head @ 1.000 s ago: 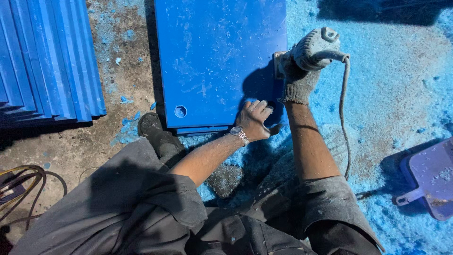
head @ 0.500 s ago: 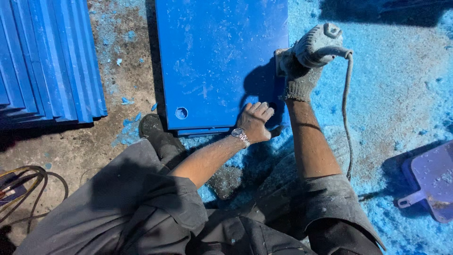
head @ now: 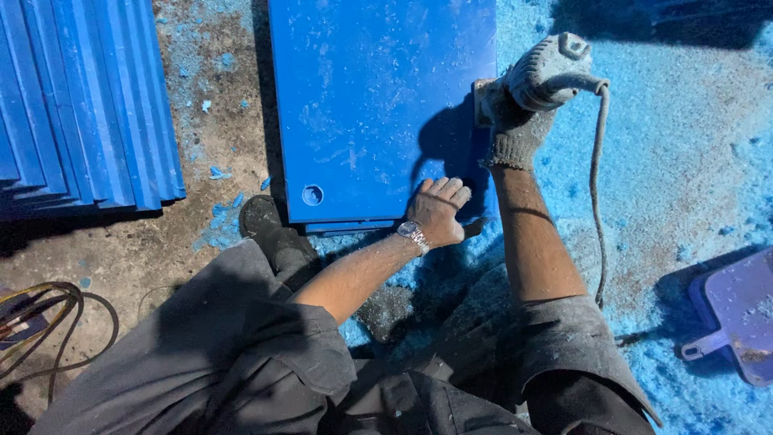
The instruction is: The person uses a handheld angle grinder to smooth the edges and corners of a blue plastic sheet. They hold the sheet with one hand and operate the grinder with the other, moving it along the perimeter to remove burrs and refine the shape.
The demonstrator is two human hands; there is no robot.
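Observation:
A blue plastic panel (head: 378,105) with a round hole near its lower left corner lies flat on the ground on top of other panels. My left hand (head: 439,211), with a wristwatch, presses flat on the panel's near right corner. My gloved right hand (head: 515,129) grips a grey corded power tool (head: 543,72) held against the panel's right edge. Its cord (head: 597,185) hangs down along my right arm.
A stack of blue panels (head: 80,105) lies at the left. Blue shavings (head: 684,161) cover the ground at the right. A purple dustpan (head: 737,318) sits at the right edge. Cables (head: 40,314) coil at the lower left. My black shoe (head: 270,229) rests by the panel's near edge.
My right hand and the tool have shifted slightly along the panel's right edge. My left hand stays pressed on the panel's corner.

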